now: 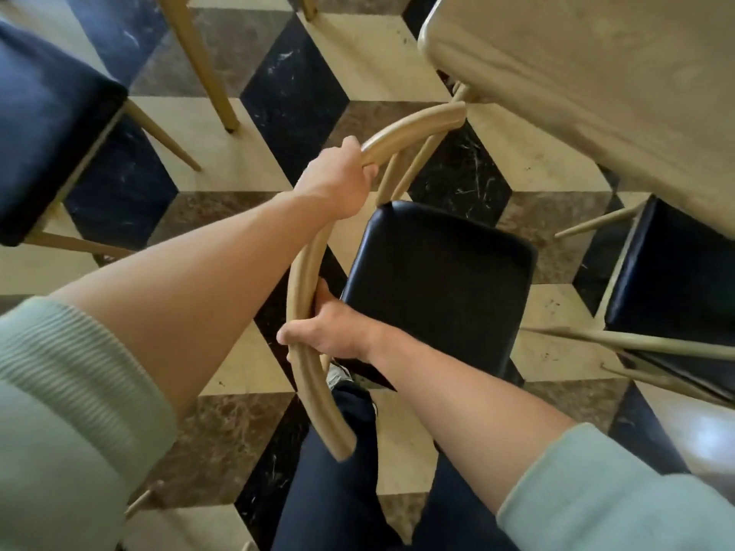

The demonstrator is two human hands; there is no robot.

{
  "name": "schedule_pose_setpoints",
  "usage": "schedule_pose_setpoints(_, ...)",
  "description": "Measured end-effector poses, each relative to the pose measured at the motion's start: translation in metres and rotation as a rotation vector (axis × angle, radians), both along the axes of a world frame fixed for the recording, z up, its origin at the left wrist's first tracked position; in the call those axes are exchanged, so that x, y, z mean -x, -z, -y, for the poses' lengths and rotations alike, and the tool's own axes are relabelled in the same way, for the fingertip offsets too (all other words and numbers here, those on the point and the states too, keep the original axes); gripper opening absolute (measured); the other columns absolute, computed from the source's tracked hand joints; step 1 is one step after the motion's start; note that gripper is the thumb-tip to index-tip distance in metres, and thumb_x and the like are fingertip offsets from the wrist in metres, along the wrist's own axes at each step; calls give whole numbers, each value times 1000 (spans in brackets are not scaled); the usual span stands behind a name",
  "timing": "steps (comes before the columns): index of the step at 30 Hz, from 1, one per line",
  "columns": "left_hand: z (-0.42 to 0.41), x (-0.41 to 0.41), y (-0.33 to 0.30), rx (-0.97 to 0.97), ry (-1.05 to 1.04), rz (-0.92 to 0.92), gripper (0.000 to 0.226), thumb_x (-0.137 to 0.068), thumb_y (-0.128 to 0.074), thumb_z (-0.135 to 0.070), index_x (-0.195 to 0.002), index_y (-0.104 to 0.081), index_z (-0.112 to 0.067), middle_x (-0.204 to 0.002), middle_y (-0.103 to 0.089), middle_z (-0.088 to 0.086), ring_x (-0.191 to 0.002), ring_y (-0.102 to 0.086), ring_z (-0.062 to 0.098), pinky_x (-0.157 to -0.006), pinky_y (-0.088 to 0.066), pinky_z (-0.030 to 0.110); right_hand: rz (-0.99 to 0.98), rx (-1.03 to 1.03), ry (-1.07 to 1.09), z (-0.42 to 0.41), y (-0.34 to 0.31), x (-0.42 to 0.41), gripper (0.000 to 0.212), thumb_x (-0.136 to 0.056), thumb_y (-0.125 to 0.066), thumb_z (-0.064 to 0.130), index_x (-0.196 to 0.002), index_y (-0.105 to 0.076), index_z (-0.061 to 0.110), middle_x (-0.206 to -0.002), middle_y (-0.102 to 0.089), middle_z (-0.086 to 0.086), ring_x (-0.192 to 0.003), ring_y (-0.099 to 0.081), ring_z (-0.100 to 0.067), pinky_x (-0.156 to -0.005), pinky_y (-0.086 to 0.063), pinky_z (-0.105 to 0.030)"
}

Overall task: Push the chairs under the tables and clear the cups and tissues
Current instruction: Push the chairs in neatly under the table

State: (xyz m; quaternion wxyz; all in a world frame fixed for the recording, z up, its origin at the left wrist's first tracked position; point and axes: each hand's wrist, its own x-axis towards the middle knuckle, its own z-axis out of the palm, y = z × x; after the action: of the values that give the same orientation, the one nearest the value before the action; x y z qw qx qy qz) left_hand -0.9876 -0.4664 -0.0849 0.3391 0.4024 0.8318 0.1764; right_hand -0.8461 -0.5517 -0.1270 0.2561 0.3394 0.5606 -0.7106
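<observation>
both hands [332, 180] [332, 332] on chair [437, 280] backrest, seat toward table [596, 93]

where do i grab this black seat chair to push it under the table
Grip the curved wooden backrest rail from behind the chair, one hand on each side of the arc, as the left hand and right hand do; the seat faces the table.

Three chairs [437, 280] [47, 125] [672, 288], one table [596, 85], two hands [338, 180] [334, 332].

Beside the pale beige table [596, 93], the chair [437, 280] has a black seat and tan frame; the floor [246, 165] is cream, black, brown cubes.
</observation>
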Motion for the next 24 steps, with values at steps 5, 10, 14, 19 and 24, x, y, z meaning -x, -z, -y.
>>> schedule_pose_setpoints(5, 0, -26, -5, 5, -94, 14, 24, -104, -46, -35, -122, -46, -18, -94, -61, 1, -81, -66, 17, -66, -57, 36, 35, -72, -174, -30, 0, -56, 78, -67, -76, 59, -131, -31, 61, -112, -60, 10, -99, -64, -16, -84, -56, -38)
schedule_pose_setpoints(10, -14, -71, -10, 54, -276, 67, 49, -104, -48, -34, -145, -32, -11, -113, -62, 8, -88, -66, 19, -67, -58, 37, 60, -175, -243, -84, -3, -142, 71, -65, -79, 52, -121, -38, 70, -109, -66, 7, -93, -72, -18, -78, -64, -43)
schedule_pose_setpoints(14, -24, -110, -17, 123, -467, 178, 57, -105, -45, -29, -153, -16, -13, -133, -54, 18, -102, -66, 35, -70, -63, 52, 66, -377, -284, -135, -20, -208, 75, -64, -73, 45, -133, -45, 56, -107, -66, 16, -92, -68, -8, -81, -62, -38)
schedule_pose_setpoints(19, -48, -161, -27, 216, -619, 382, 56, -102, -50, -20, -150, -21, -13, -125, -57, 20, -96, -68, 34, -66, -63, 55, 79, -633, -431, -212, -50, -281, 42, -71, -77, 35, -110, -62, 45, -92, -65, 16, -82, -63, -4, -68, -55, -30)
schedule_pose_setpoints(24, -81, -215, -29, 289, -591, 491, 40, -101, -53, -25, -136, -47, -6, -98, -71, 21, -75, -75, 33, -57, -63, 51, 141, -850, -423, -270, -63, -354, 43, -77, -80, 25, -108, -65, 49, -87, -66, 20, -82, -62, -2, -62, -45, -27)
